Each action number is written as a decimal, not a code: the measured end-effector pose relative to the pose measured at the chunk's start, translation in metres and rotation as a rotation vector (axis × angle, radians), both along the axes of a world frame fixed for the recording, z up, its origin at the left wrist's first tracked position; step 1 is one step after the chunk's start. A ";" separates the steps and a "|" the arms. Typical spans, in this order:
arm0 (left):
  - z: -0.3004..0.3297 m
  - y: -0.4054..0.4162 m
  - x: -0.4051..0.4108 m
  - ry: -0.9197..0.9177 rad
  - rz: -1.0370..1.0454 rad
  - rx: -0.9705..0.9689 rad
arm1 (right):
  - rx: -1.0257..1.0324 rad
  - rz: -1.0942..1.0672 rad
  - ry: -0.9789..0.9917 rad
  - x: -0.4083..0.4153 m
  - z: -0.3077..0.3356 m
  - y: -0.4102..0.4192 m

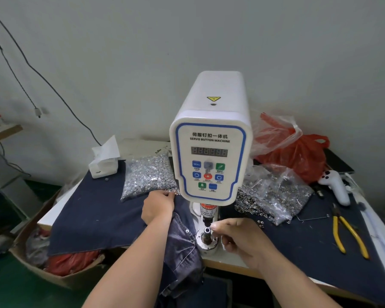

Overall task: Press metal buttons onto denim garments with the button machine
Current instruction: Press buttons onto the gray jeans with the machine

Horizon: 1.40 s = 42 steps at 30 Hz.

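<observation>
Still loading: your right hand (238, 236) pinches a button part onto the lower die (207, 231). Your left hand (158, 206) reaches into the bag of studs (148, 174), grip hidden. Denim jeans (180, 247) lie beside the die, not yet pressed here.

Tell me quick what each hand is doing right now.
Left hand: fingertips reach into the bag of silver buttons; whether its grip holds any cannot be told.
Right hand: fingers curled at the machine's lower die; anything held is too small to tell.

white blue-trimmed button machine (211, 138), dark blue denim (182, 247), yellow-handled pliers (349, 234), red bag (298, 152)
</observation>
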<state>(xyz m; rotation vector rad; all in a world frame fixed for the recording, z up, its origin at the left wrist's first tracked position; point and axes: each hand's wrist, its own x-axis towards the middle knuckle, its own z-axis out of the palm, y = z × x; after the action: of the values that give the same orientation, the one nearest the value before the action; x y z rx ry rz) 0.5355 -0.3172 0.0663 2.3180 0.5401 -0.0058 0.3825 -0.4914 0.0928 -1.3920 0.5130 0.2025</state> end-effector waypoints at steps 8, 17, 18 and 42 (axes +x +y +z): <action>-0.003 0.001 -0.001 -0.021 -0.026 -0.015 | 0.284 0.025 0.073 -0.001 0.001 0.008; -0.010 0.018 -0.007 -0.121 -0.093 -0.202 | 0.404 -0.012 0.064 -0.003 0.002 0.007; -0.010 0.020 -0.010 -0.128 -0.110 -0.242 | 0.404 -0.012 0.062 -0.002 0.002 0.007; 0.006 0.005 -0.124 -0.182 -0.514 -0.636 | 0.063 -0.176 -0.002 0.004 -0.019 -0.037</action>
<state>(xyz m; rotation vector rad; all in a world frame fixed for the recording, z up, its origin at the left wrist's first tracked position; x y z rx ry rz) 0.4119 -0.3121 0.0722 1.7452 -0.1520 -0.1828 0.3869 -0.5286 0.0733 -1.2785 0.6197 0.0742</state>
